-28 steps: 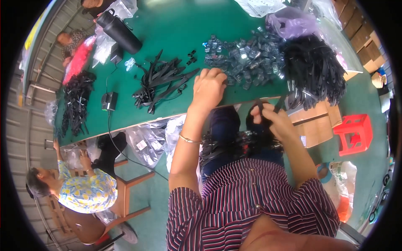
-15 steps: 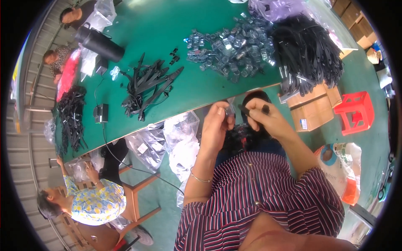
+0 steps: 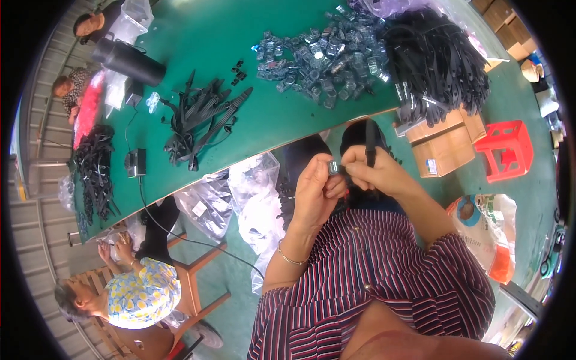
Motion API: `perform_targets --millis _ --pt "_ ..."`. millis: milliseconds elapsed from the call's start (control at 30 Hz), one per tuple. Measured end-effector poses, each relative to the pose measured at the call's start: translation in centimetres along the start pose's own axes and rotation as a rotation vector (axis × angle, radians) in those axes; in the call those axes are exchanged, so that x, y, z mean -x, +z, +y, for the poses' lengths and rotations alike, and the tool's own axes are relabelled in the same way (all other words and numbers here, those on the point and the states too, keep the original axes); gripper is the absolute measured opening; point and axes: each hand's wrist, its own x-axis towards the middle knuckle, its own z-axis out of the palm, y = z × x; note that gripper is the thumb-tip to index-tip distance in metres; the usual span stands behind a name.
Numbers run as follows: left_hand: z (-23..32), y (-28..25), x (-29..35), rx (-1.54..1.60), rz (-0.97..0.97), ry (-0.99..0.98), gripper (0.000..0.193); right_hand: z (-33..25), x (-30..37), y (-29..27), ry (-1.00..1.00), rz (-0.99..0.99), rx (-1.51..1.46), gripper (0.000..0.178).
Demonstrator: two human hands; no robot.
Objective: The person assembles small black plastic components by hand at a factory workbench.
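My left hand is closed, pinching a small grey, glossy, rectangular piece between thumb and fingers. My right hand grips a black strap, whose length sticks up above the fingers. The fingertips of both hands meet beside the small piece; whether the strap's end touches it I cannot make out. Both hands are over my lap, just off the table's near edge. Beyond them on the green table lies a heap of small clear, shiny pieces. To its right is a large bundle of black straps.
More black straps and several tiny black bits lie mid-table, near a black bottle and a corded adapter. A carton and red stool stand at right. A co-worker sits at lower left.
My hands have come together at the small piece, which now shows clearly. The strap in my right hand now points upward. The co-worker's hand has left the table edge. The view has shifted slightly.
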Motion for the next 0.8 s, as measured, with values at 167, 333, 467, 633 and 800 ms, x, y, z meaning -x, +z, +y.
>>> perform_targets --millis 167,333,467,633,800 --pt "-0.1 -0.5 0.1 0.076 -0.038 -0.028 0.025 0.0 0.0 0.2 0.000 0.005 -0.016 0.015" --pt "-0.5 -1.0 0.1 0.058 -0.081 -0.024 0.023 0.3 -0.3 0.7 -0.047 0.007 -0.031 0.015" --pt "-0.5 -1.4 0.1 -0.048 -0.012 0.045 0.018 0.0 0.0 0.5 -0.076 0.029 0.010 0.009" --pt "0.1 -1.0 0.3 -0.826 0.185 0.250 0.009 2.2 -1.4 0.0 -0.710 0.198 0.493 0.008" --pt "1.1 -1.2 0.6 -0.844 0.151 0.198 0.010 1.3 -0.3 0.3 -0.252 -0.101 -0.516 0.007"
